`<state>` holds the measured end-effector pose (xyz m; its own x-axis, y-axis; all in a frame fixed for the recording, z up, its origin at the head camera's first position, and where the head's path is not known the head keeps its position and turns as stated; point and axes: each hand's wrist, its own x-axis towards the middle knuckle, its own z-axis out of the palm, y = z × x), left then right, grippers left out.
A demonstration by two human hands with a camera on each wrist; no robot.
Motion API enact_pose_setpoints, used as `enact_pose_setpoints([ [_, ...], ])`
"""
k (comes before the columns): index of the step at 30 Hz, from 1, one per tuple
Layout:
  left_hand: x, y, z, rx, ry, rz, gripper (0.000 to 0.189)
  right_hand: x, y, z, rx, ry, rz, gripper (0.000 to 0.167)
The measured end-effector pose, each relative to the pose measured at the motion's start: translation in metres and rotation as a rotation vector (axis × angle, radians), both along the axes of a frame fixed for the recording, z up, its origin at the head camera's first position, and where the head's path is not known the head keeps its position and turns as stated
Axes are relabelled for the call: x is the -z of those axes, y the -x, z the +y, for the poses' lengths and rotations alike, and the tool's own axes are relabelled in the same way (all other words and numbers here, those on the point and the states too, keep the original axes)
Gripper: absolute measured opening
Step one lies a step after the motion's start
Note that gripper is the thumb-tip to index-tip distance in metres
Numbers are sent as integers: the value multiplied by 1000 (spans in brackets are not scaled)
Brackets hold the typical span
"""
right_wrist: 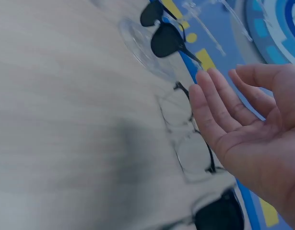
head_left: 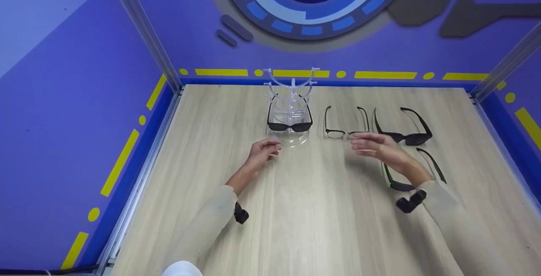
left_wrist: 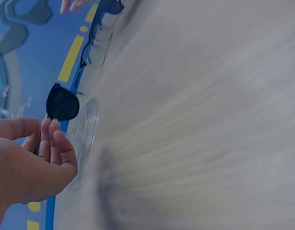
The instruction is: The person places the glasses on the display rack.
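Observation:
Dark sunglasses (head_left: 290,127) hang on the lowest visible part of a clear plastic display stand (head_left: 293,85), lenses facing me. My left hand (head_left: 265,151) is in front and to the left of the stand's round base (head_left: 291,140), fingers loosely bent and holding nothing. In the left wrist view its fingertips overlap the lower edge of a sunglass lens (left_wrist: 63,102); in the head view they look apart. My right hand (head_left: 378,148) hovers with fingers extended, palm turned inward, partly covering half-rimmed clear glasses (head_left: 336,134). In the right wrist view that palm holds nothing.
Right of the clear glasses lie black sunglasses (head_left: 416,139). Nearer me, another dark pair (head_left: 401,186) with green inside one temple is partly hidden by my right arm. Blue printed panels (head_left: 270,56) enclose the wooden table (head_left: 304,225) at the back and sides.

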<state>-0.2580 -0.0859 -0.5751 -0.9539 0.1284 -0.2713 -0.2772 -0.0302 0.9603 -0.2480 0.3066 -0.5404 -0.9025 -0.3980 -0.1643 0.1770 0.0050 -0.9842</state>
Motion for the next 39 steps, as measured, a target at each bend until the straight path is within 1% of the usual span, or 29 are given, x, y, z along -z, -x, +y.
enact_pose_setpoints([
  [4,0,-6,15,79,-7,1,27,-3,-9,30,11,14,13,45],
  [9,1,-12,36,165,-12,-18,23,-1,-22,67,29,109,-3,44],
  [13,3,-18,54,223,-25,-9,25,1,-36,93,9,169,-7,40],
  [16,5,-23,68,274,-40,-9,26,1,-47,111,13,169,-10,40],
  [19,8,-26,82,317,-50,-8,27,-1,-56,130,25,178,-20,39],
  [23,11,-29,99,339,-68,-17,28,-4,-62,152,69,168,-39,37],
  [27,10,-31,119,363,-87,-25,27,-2,-70,174,129,146,-64,37],
  [30,11,-34,133,380,-84,-19,26,2,-78,189,155,141,-70,39],
  [33,11,-36,147,384,-84,-23,27,8,-85,201,179,127,-65,40],
  [36,12,-37,161,383,-89,-40,29,14,-88,209,196,115,-77,39],
  [39,12,-39,176,401,-97,-70,30,21,-89,213,209,130,-106,40],
])
